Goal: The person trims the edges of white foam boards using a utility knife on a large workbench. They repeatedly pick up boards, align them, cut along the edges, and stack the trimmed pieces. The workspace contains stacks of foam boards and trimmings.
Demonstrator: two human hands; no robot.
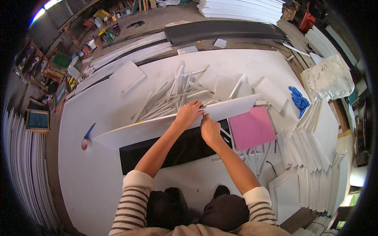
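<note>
A long white board [157,125] lies slantwise across a black sheet [177,151] on the big white work surface [90,177]. My left hand [189,113] presses down on the board's upper edge near its middle, fingers spread over it. My right hand [209,129] sits just beside it on the board's lower edge, fingers curled as if pinching something small; what it grips is hidden. Both forearms come up from striped sleeves at the bottom.
A pile of thin white strips [173,96] lies behind the board. A pink square sheet [252,128] is to the right, with stacks of white panels [315,145] beyond it. A blue cloth [299,100] and a blue-handled tool [87,135] lie at the sides.
</note>
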